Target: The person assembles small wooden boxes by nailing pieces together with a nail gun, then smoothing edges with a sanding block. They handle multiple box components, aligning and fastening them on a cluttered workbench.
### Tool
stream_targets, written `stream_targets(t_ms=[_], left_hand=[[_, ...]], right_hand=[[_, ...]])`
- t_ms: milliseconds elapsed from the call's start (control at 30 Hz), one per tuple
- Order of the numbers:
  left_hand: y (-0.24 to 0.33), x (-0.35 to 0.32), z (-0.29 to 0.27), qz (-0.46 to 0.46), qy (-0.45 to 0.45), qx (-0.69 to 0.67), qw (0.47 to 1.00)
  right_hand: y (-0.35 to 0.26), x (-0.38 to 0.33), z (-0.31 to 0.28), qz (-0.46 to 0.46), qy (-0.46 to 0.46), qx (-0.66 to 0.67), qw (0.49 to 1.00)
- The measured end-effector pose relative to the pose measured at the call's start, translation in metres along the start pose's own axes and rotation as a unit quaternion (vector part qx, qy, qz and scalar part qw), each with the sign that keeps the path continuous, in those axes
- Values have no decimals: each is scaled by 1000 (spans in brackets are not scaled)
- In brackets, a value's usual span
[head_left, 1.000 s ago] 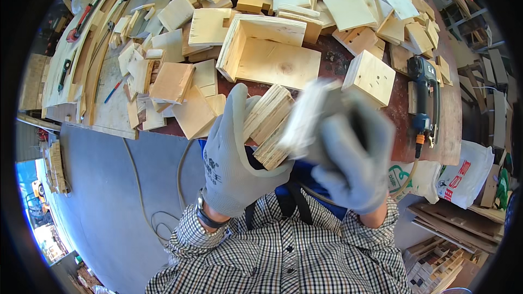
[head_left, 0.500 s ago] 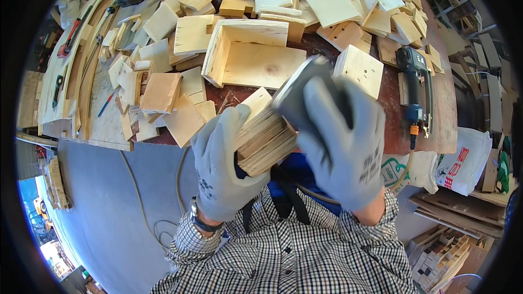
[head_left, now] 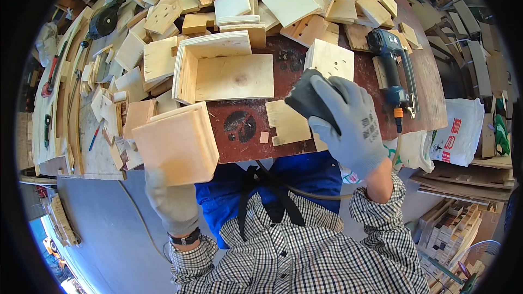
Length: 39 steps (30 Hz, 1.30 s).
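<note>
"Wooden piece (head_left: 175,144); where is it?"
"Held in my left hand (head_left: 173,204), by the near edge of the bench (head_left: 245,149); my right hand (head_left: 357,122) grasps a dark block (head_left: 309,98), apart from it"
"And doing this well?"
"I'd hold the piece steady; block's face flat; pressure even"

Gloved left hand (head_left: 173,200) low, gloved right hand (head_left: 357,122) farther forward with curled fingers (head_left: 327,96), the two well apart.

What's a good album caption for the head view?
At a workbench heaped with wood pieces, the left hand holds wooden boards, the right hand a dark block.
</note>
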<state>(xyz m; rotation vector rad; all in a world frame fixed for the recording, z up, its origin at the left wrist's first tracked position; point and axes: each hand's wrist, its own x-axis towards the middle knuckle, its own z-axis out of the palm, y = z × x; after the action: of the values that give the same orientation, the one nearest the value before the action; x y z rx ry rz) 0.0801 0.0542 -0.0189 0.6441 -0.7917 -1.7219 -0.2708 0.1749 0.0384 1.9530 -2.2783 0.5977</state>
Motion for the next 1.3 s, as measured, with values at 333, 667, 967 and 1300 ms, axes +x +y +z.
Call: stream_targets(t_ms=[333, 667, 967, 1300], left_hand=[[2, 19, 0, -224, -80, -150, 960], [-23, 19, 59, -325, 58, -114, 937], [-46, 22, 103, -360, -61, 2, 931], [-123, -35, 296, -504, -349, 123, 781]], right_hand=[[49, -41, -72, 194, 65, 150, 967], [63, -36, 16, 255, 40, -186, 948], [6, -50, -43, -1, 144, 245, 959], [64, -169, -146, 4, 180, 241, 954]])
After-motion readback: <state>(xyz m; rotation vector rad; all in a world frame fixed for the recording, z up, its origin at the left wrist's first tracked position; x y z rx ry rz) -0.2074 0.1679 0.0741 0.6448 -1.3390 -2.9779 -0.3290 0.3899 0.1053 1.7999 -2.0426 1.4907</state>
